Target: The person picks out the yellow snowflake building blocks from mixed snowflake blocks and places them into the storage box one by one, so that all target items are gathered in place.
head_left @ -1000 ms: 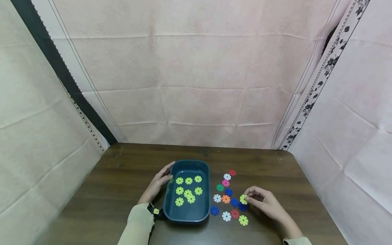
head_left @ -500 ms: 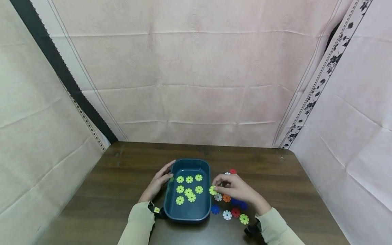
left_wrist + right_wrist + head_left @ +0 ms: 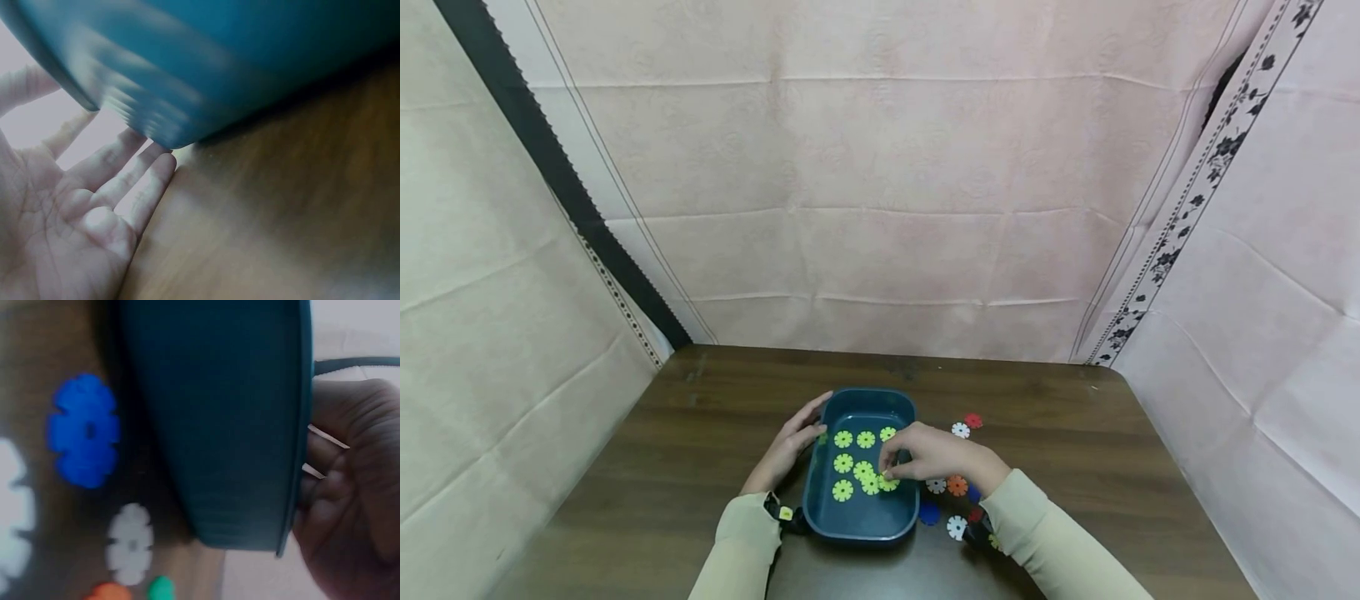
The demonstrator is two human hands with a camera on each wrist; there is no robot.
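A dark teal tray (image 3: 859, 533) sits on the wooden table (image 3: 1112, 467) with several yellow-green notched discs (image 3: 843, 463) lying in it. My right hand (image 3: 895, 463) reaches over the tray's right wall and pinches one more yellow-green disc (image 3: 888, 482) low over the tray floor. In the right wrist view the curled fingers (image 3: 350, 506) hang past the tray's rim (image 3: 294, 425). My left hand (image 3: 801, 433) lies open against the tray's left wall; its straight fingertips (image 3: 156, 172) touch the tray (image 3: 219, 56).
Loose discs lie on the table right of the tray: red (image 3: 973, 421), white (image 3: 960, 430), orange (image 3: 957, 485), blue (image 3: 929, 512) and another white (image 3: 956, 527). Cloth walls close in the table behind and on both sides.
My right hand has carried a yellow-green disc leftward from the loose pile, over the tray's right wall and down into the tray. The left hand has stayed at the tray's left wall.
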